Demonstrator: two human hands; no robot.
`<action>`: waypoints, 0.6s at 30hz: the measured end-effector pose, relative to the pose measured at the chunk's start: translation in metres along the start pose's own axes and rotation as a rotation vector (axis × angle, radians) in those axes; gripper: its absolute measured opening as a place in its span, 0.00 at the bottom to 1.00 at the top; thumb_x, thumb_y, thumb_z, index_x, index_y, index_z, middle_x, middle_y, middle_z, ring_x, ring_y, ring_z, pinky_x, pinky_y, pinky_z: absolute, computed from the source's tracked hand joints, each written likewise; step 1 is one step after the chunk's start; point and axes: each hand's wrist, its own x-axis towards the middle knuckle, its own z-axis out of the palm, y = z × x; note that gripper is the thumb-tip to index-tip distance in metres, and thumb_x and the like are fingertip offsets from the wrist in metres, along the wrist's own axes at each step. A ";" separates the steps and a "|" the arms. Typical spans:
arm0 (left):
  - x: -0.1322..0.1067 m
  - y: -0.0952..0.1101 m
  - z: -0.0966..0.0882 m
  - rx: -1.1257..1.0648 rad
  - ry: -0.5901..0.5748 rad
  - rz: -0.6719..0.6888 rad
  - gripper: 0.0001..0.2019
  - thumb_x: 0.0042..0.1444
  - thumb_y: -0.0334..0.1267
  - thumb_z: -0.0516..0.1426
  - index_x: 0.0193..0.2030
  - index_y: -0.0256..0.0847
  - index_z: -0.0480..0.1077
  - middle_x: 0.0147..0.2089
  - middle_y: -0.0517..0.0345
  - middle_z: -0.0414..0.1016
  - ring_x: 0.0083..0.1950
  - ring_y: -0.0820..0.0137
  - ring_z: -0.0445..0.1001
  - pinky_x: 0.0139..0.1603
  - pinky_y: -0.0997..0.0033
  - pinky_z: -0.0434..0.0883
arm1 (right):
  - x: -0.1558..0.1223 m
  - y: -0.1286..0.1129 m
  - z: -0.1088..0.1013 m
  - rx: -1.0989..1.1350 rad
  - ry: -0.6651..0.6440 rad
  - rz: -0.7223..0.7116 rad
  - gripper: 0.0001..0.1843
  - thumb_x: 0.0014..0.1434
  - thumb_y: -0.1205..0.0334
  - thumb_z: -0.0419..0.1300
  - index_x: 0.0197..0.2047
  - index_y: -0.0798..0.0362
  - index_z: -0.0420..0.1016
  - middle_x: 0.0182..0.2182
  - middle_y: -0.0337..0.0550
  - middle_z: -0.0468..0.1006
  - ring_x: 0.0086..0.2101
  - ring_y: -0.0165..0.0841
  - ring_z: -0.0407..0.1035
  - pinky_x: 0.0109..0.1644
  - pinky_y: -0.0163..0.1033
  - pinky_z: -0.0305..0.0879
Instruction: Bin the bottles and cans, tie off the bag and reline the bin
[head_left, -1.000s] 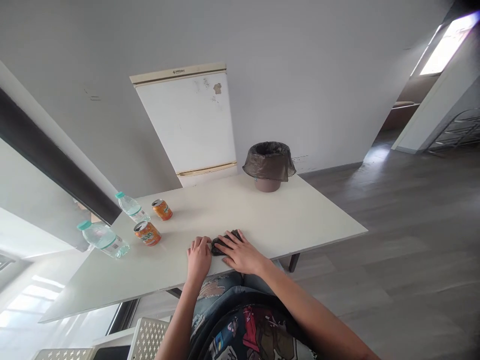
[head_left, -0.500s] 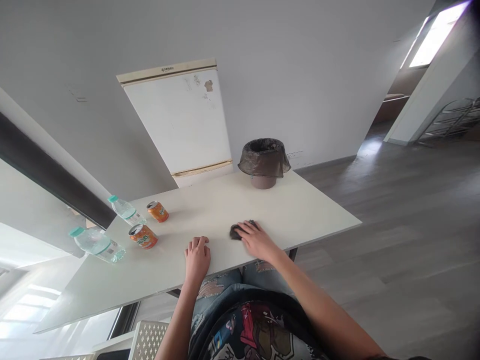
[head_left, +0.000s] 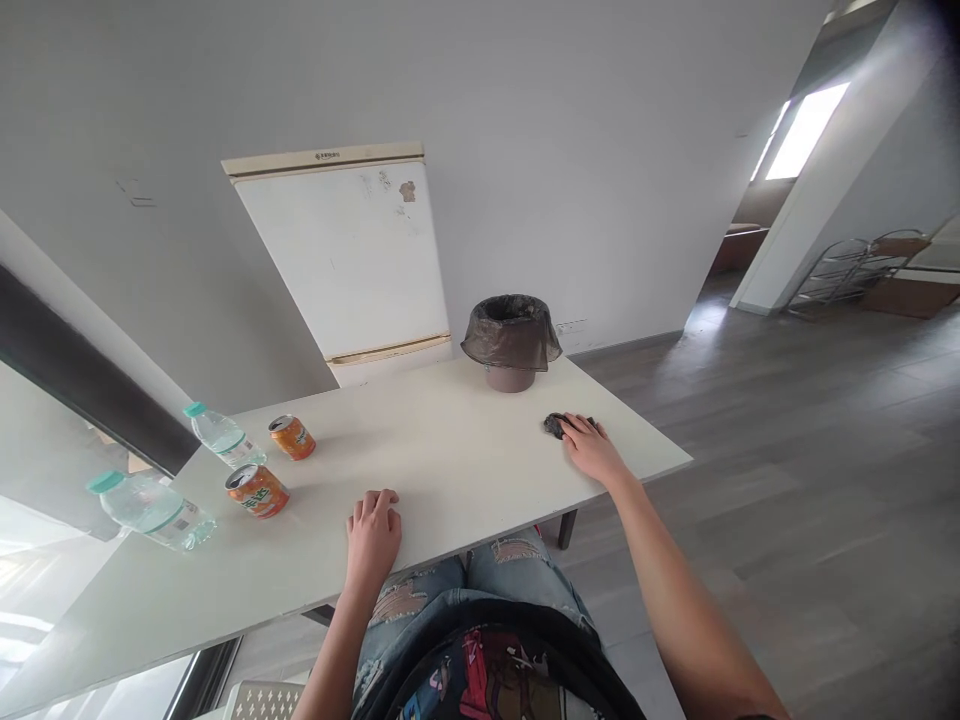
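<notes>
Bundle of dark material beneath the right hand

The bundle lies on the table, near its right-hand end, nearer the person than the lined bin and to the right of it. The right hand rests palm down, its fingers laid across the bundle; whether they pinch it or merely press cannot be told. The left hand lies near the table's front edge with fingers loosely bent, grasping nothing visible. To its left stand the nearer can and the farther can.

Handling (judged from appearance): the crumpled form suggests a light, soft, limp material, cloth or thin plastic, not fragile and likely to slide readily under a flat palm. Best hold: fingers spread over the middle, so that loose edges do not trail; for lifting, the folds gathered between thumb and fingertips.
</notes>
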 end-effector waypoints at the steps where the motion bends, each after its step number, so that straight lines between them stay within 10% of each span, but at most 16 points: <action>1: 0.000 0.000 0.000 0.002 -0.005 0.000 0.13 0.67 0.27 0.48 0.50 0.44 0.70 0.55 0.47 0.74 0.55 0.54 0.71 0.52 0.55 0.65 | 0.000 0.000 0.001 -0.002 0.014 0.016 0.34 0.75 0.57 0.35 0.78 0.50 0.63 0.78 0.48 0.57 0.77 0.49 0.50 0.79 0.65 0.49; 8: -0.001 0.001 -0.003 -0.015 -0.019 -0.008 0.13 0.67 0.28 0.47 0.50 0.44 0.70 0.55 0.47 0.74 0.55 0.54 0.70 0.54 0.53 0.64 | -0.006 -0.002 -0.002 0.037 0.158 -0.026 0.33 0.76 0.51 0.38 0.80 0.44 0.56 0.79 0.47 0.55 0.78 0.54 0.44 0.76 0.77 0.46; 13: -0.001 0.000 0.000 -0.026 -0.017 -0.009 0.13 0.68 0.28 0.48 0.50 0.43 0.70 0.55 0.47 0.74 0.55 0.55 0.70 0.54 0.54 0.64 | -0.013 0.008 -0.006 0.176 0.431 -0.117 0.28 0.74 0.49 0.48 0.68 0.52 0.73 0.66 0.57 0.73 0.67 0.50 0.65 0.71 0.58 0.65; 18: -0.001 -0.001 0.002 -0.022 -0.003 -0.011 0.13 0.68 0.28 0.48 0.51 0.43 0.70 0.55 0.48 0.74 0.56 0.55 0.70 0.54 0.55 0.64 | -0.008 0.009 0.000 0.064 0.217 -0.073 0.29 0.72 0.49 0.50 0.70 0.49 0.71 0.72 0.53 0.67 0.69 0.52 0.62 0.72 0.59 0.62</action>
